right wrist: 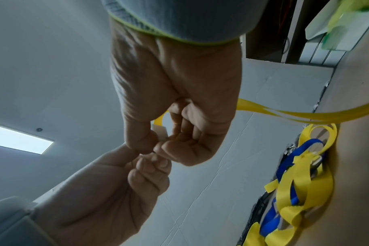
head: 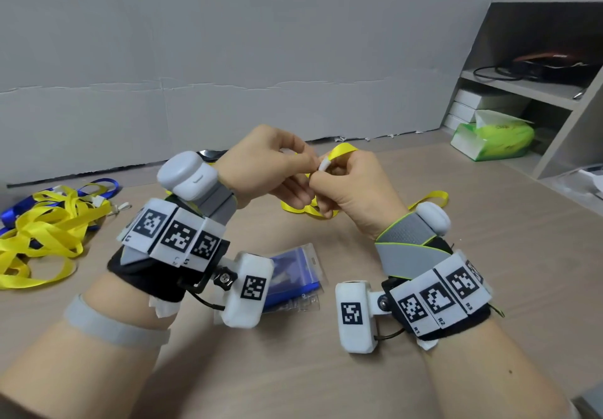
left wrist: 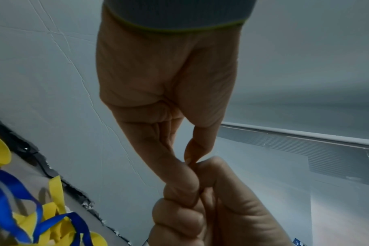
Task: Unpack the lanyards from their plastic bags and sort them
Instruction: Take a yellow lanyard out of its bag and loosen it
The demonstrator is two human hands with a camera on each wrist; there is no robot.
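Both hands are raised over the table and meet at the white plastic clasp [head: 324,165] of a yellow lanyard [head: 342,151]. My left hand [head: 306,160] pinches it from the left, thumb against curled fingers. From the right, my right hand [head: 321,174] pinches the clasp [right wrist: 160,133] between thumb and forefinger. The yellow strap [right wrist: 305,114] loops above the fingers and trails down to the table at the right [head: 430,196]. In the left wrist view the left hand [left wrist: 190,164] hides the clasp. A blue lanyard in its clear plastic bag [head: 293,275] lies flat on the table below my left wrist.
A loose pile of yellow and blue lanyards [head: 49,222] lies at the table's left, near the grey wall. A green tissue pack [head: 496,138] sits at the back right beside a shelf unit [head: 522,85] with white boxes and cables.
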